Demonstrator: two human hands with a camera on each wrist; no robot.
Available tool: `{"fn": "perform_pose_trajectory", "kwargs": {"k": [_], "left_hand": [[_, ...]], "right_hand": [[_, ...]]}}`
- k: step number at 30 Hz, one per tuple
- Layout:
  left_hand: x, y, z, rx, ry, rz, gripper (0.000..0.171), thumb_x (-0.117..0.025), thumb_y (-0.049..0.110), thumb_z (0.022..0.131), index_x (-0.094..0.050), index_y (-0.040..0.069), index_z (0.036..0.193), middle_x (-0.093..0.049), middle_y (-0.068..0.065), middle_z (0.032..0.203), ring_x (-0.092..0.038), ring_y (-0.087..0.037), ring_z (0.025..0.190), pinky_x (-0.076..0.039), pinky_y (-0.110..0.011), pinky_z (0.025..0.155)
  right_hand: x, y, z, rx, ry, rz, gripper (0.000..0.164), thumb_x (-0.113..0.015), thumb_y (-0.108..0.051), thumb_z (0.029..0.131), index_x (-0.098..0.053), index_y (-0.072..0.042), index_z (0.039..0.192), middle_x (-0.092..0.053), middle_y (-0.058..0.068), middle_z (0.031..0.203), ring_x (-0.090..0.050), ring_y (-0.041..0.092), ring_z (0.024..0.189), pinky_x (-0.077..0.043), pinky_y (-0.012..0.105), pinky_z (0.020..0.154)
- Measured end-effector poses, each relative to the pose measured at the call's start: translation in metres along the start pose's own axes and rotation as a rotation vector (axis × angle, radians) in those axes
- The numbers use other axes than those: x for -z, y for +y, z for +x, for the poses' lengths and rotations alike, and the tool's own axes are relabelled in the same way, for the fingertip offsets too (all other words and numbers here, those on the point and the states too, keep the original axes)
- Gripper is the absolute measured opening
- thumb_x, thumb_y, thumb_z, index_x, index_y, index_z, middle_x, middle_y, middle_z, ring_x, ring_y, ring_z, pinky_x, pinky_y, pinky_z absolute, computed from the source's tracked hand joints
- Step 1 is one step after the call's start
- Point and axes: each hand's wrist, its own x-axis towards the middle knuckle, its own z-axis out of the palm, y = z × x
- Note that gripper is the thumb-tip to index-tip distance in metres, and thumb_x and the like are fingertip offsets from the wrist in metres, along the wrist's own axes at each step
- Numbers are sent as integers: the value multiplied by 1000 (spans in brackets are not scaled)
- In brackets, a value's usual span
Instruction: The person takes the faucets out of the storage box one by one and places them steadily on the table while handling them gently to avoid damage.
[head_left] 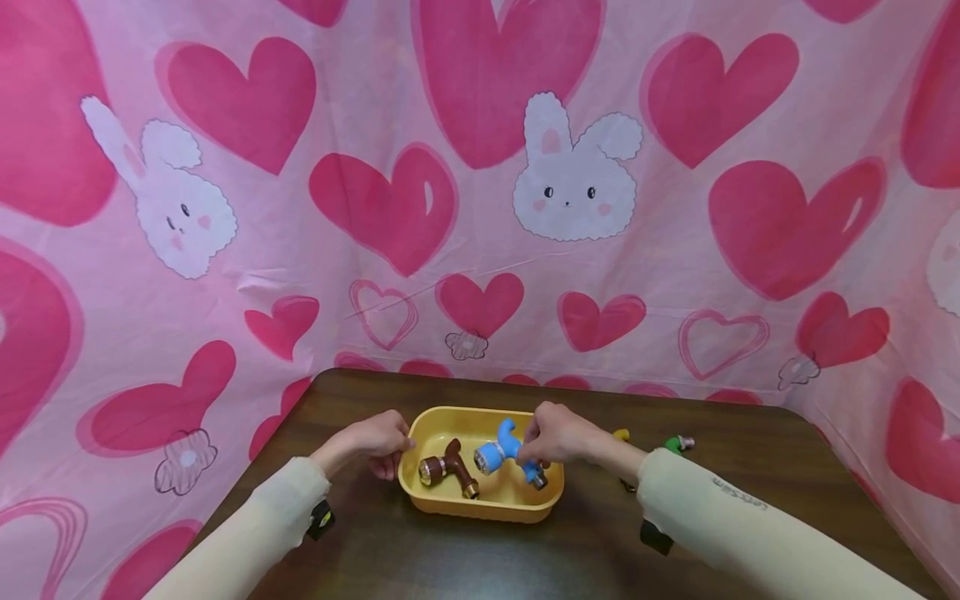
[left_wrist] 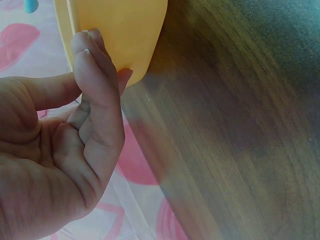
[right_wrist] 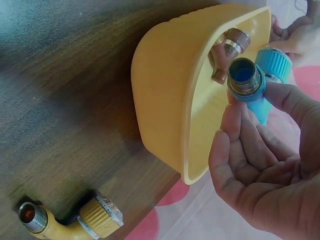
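Note:
A yellow plastic basin sits on the dark wooden table. My left hand grips its left end, thumb and fingers at the rim. Over the right part of the basin, my right hand pinches a light blue faucet between thumb and fingers. The faucet's threaded metal inlet faces the camera in the right wrist view. A dark brown faucet with a metal-trimmed knob lies inside the basin, toward its left side.
To the right of the basin, a yellow faucet lies on the table, mostly hidden behind the right forearm in the head view. Farther right is a green faucet. A pink heart-patterned curtain surrounds the wooden table.

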Motion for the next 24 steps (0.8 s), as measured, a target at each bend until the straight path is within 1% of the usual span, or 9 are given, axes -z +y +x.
{"fn": "perform_pose_trajectory", "kwargs": {"k": [3,5,10,13,16,21,24], "left_hand": [[0,1,0,5,3,-1,21,-59,6,106,-70,-4,92,-63,-10,60,-58,-14,45,-56,-28,46],[0,2,-1,4,2,0,21,-59,6,106,-70,-4,92,-63,-10,60,-58,-14,45,-56,-28,46],[0,0,-1,-9,0,1,22,-58,5,106,-69,-5,91,-62,-9,58,-58,-13,44,-56,-27,45],[-2,-1,-2,-15,3,-4,22,-58,4,106,-69,-5,90,-62,-9,56,-58,-13,44,-55,-27,45],[-2,-2,-1,-13,2,-7,22,-58,4,105,-69,-5,90,-62,-9,56,-58,-13,44,-55,-27,45],[-2,-2,-1,-11,7,-11,22,-58,4,105,-69,-6,90,-62,-9,56,-57,-14,44,-55,-27,45],[-2,-1,-1,-14,7,-15,22,-57,4,105,-69,-6,90,-62,-9,56,-57,-14,44,-55,-27,45]], "right_hand": [[2,1,-2,5,4,8,23,-85,-18,88,-77,-13,67,-67,-1,59,-66,18,60,-50,25,54],[3,2,-3,8,6,13,23,-85,-18,87,-76,-12,67,-68,0,60,-65,18,60,-48,24,53],[3,5,-7,6,6,13,25,-84,-19,88,-75,-13,65,-69,6,62,-59,13,56,-42,23,51],[3,7,-9,3,8,16,25,-84,-20,88,-75,-13,65,-69,7,63,-56,10,55,-42,22,50],[3,8,-11,-5,14,19,24,-85,-19,87,-76,-13,66,-69,6,63,-58,11,55,-44,23,51],[5,10,-14,-30,31,23,20,-85,-18,87,-78,-13,69,-69,1,63,-66,20,62,-54,26,56],[7,11,-17,-37,42,23,17,-85,-17,87,-80,-12,72,-69,-1,64,-67,22,64,-56,27,57]]}}
